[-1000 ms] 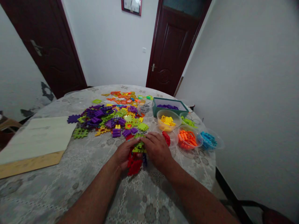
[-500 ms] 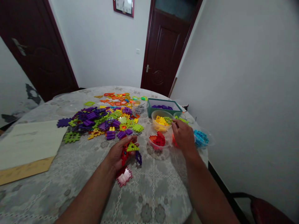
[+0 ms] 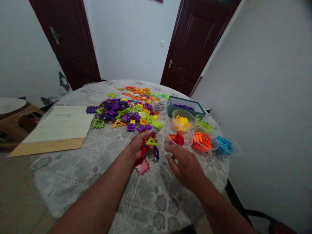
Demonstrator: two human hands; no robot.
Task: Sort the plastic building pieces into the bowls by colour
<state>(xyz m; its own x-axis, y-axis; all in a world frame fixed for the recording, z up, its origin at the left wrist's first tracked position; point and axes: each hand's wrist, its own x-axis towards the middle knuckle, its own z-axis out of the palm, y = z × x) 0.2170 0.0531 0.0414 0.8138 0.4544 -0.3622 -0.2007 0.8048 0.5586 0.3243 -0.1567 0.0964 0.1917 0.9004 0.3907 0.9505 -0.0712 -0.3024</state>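
Note:
My left hand (image 3: 140,143) is closed round several plastic building pieces: red ones, a yellow-green triangle (image 3: 151,141) on top, and a dark purple piece (image 3: 156,153) hanging at the fingertips. A pink-red square piece (image 3: 142,166) shows just below this hand, by the tablecloth; whether it is held I cannot tell. My right hand (image 3: 182,164) hovers over the cloth with thumb and forefinger apart and nothing visible between them. Just beyond it stands a clear bowl of red pieces (image 3: 177,138). To that bowl's right is another bowl with orange pieces (image 3: 202,141).
A mixed heap of pieces (image 3: 122,112) lies across the table's middle. Farther right are yellow pieces (image 3: 182,121) in a bowl, green pieces (image 3: 204,124), blue pieces (image 3: 224,144) and a teal box (image 3: 187,112) holding purple ones. White paper (image 3: 59,122) lies on cardboard at left.
My right hand has come back from the green pieces behind the bowls, moving left and nearer me. My left hand keeps its pieces. The view has turned left and down.

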